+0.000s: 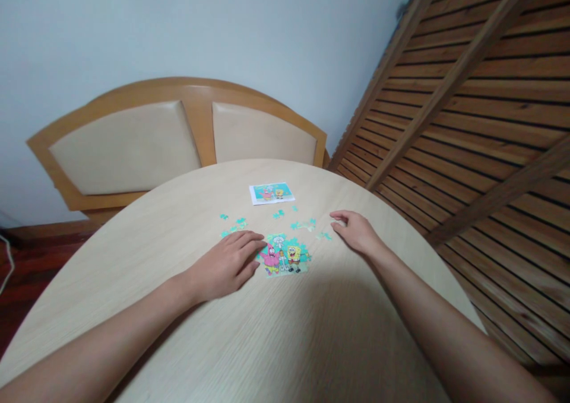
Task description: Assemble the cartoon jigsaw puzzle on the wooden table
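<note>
A partly built cartoon jigsaw puzzle [285,256] lies on the round wooden table [285,332]. My left hand [227,265] rests flat on the table with fingers stretched out, fingertips touching the puzzle's left edge. My right hand [356,232] lies to the right of the puzzle, fingers loosely curled and apart, nearest a loose teal piece [324,236]; I see nothing held in it. Several loose teal pieces [236,224] are scattered behind the puzzle.
A small reference picture [271,193] lies farther back on the table. Two cushioned wooden chair backs [178,136] stand behind the table against a pale wall. A slatted wooden panel [481,124] leans at the right.
</note>
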The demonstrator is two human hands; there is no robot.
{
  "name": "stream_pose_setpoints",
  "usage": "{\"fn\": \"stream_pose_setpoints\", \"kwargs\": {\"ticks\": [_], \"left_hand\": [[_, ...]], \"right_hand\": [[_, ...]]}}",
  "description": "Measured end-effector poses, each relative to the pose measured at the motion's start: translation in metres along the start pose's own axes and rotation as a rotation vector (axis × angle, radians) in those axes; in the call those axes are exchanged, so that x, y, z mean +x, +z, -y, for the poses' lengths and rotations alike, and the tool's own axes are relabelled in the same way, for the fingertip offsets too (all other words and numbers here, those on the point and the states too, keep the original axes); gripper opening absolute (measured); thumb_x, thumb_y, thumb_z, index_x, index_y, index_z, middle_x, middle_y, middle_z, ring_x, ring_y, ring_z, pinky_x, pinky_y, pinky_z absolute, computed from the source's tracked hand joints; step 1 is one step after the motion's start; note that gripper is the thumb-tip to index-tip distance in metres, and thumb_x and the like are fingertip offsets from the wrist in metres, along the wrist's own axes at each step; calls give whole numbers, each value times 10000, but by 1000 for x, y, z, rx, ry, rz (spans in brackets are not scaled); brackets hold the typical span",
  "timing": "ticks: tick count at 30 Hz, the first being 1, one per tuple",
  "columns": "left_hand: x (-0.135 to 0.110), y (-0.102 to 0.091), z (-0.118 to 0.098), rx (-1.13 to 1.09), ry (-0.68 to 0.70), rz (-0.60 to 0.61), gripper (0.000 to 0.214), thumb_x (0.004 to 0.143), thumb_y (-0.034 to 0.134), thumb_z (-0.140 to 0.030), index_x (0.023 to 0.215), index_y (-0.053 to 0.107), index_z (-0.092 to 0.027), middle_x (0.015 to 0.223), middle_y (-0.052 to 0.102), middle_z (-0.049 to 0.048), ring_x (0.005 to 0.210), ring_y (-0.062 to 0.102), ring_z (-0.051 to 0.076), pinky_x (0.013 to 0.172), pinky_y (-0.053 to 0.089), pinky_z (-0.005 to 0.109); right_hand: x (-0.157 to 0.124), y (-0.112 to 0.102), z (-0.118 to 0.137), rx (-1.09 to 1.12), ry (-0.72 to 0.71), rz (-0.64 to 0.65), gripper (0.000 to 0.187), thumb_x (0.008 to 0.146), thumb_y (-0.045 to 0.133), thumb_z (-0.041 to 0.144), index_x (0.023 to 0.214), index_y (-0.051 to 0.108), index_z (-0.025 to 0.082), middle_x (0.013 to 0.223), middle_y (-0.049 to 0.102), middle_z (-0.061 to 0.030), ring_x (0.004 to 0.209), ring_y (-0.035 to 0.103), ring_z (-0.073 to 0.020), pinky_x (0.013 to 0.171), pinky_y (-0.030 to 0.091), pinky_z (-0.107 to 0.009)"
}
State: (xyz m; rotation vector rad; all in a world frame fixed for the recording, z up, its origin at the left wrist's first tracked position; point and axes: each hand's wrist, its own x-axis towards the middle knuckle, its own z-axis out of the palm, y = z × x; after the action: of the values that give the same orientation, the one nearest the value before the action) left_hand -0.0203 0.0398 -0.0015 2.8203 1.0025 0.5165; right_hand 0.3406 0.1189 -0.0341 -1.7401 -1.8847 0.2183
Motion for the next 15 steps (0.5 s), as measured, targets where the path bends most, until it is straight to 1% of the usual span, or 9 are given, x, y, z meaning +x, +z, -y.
{"fn": "stream_pose_setpoints", "kwargs": {"ticks": [3,7,11,15], "left_hand": [[1,-1,-5,-31,49,27,332,1017,477,-309,1336,523,-230,1331,588,105,1265,534,264,1101,445,473],[3,5,-4,-89,65,-5,334,1017,481,-337,1334,531,-243,1322,591,102,1246,545,268,1082,457,476],[4,9,-1,-106,53,-16,331,1006,489,-312,1322,536,-228,1315,587,112,1240,540,268,1080,455,471],[4,9,-1,-97,48,-13,330,1004,486,-315,1317,536,-222,1317,586,115,1241,536,272,1076,454,473]], "right_hand": [[0,-1,-6,-27,-6,-17,271,809,673,282,1031,759,151,1064,742,-139,1012,681,-275,949,507,-425],[0,-2,-12,-46,-16,-19,215,795,684,330,936,770,193,1016,733,-111,1024,653,-281,986,469,-462],[2,-1,-14,-37,-9,-10,203,777,688,350,881,766,193,1012,721,-114,1026,639,-282,991,457,-462],[2,-2,-11,6,4,8,221,743,697,363,850,752,178,1001,714,-117,963,645,-272,930,485,-436]]}}
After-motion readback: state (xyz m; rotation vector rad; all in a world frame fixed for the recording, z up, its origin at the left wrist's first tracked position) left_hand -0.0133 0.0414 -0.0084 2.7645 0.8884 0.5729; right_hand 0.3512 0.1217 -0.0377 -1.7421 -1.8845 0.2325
